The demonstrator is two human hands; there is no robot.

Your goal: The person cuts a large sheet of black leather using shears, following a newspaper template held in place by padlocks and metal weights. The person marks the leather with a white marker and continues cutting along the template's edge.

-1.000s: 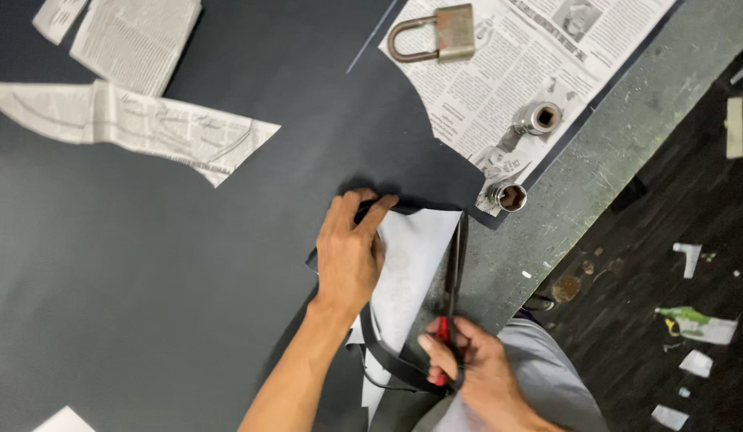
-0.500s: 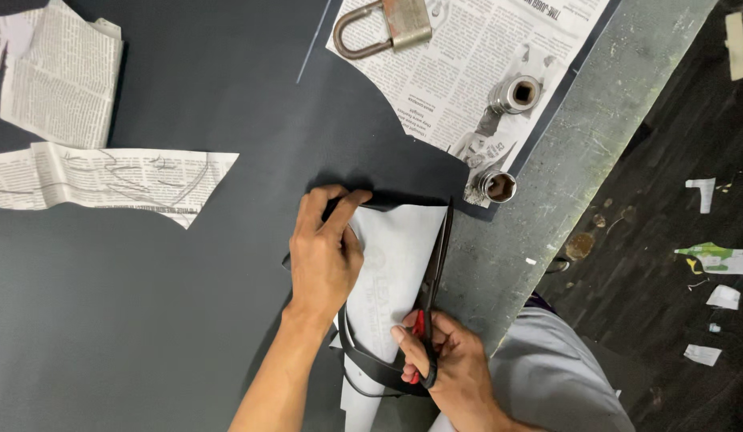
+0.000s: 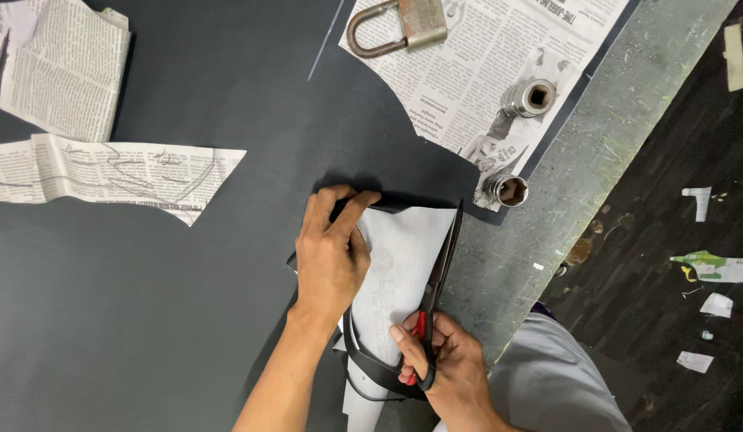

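A large sheet of black material (image 3: 187, 320) covers the table. Its near edge is folded over, showing a pale grey underside (image 3: 403, 256). My left hand (image 3: 331, 256) lies flat on that fold, fingers pointing away from me. My right hand (image 3: 443, 368) grips the handles of a pair of black scissors with a red mark (image 3: 437, 280). The blades run along the right edge of the pale flap, tip pointing away from me.
A newspaper pattern piece (image 3: 475, 72) lies on the black sheet at top, weighted by a padlock (image 3: 399, 24) and two metal sockets (image 3: 535, 98) (image 3: 507, 190). More cut newspaper pieces (image 3: 107, 180) lie at left. The grey table edge (image 3: 595, 168) runs diagonally; paper scraps litter the dark floor (image 3: 691, 264).
The view has drifted, so everything sits higher and further left in the frame. The scissors have advanced slightly along the flap's right edge. My left hand stays pressed on the fold.
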